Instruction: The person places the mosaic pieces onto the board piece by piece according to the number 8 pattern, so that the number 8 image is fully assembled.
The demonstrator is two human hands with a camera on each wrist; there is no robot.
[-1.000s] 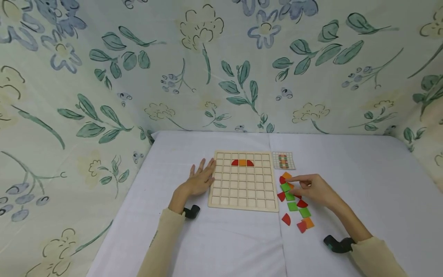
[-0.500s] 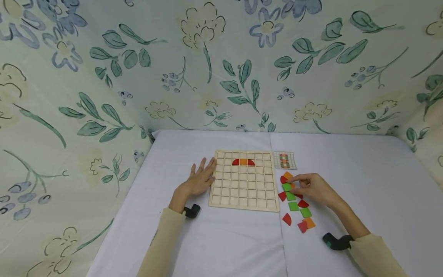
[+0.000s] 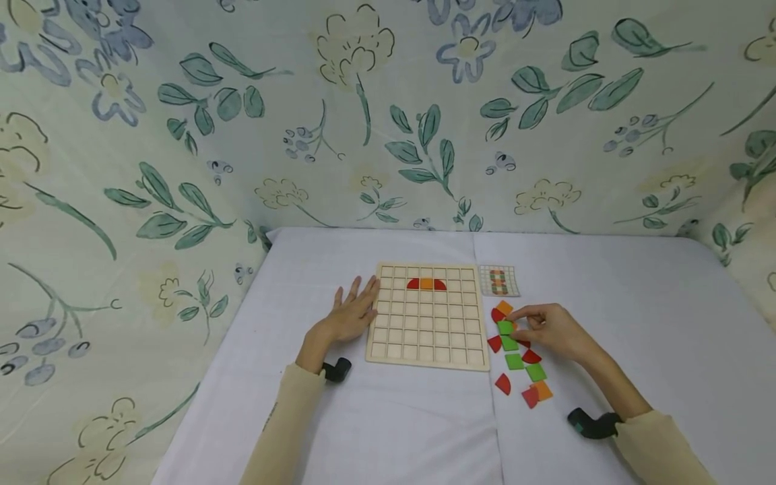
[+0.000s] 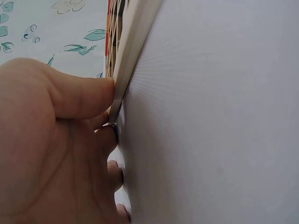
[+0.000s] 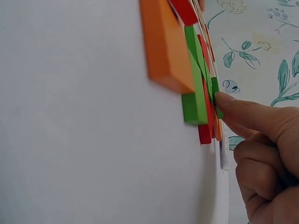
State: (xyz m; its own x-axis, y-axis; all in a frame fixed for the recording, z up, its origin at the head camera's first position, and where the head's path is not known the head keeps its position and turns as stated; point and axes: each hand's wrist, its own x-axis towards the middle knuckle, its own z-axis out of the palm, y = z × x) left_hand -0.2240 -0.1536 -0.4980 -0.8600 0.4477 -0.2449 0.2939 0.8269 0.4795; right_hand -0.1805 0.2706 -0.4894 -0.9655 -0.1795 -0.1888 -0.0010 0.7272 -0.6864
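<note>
My left hand (image 3: 348, 319) lies with its fingers spread at the left edge of a wooden grid board (image 3: 426, 322). In the left wrist view its thumb (image 4: 84, 96) touches the board's side. Two red quarter-circle tiles flank an orange square tile (image 3: 427, 284) in an upper row of the board. My right hand (image 3: 554, 329) pinches a green square tile (image 3: 505, 328) between thumb and index finger, over the loose tiles right of the board. In the right wrist view, this green tile shows edge-on at the thumb tip (image 5: 225, 98), and the other fingers are curled.
Loose green, red and orange tiles lie along the board's right side, among them a red quarter circle (image 3: 502, 384) and an orange square (image 3: 542, 390). A pattern card (image 3: 499, 280) is at the board's upper right. White cloth (image 3: 424, 424) covers the table.
The green square tile has shifted slightly right with my right fingertips, uncovering more of the red tile by it. My left hand stays at the board's edge.
</note>
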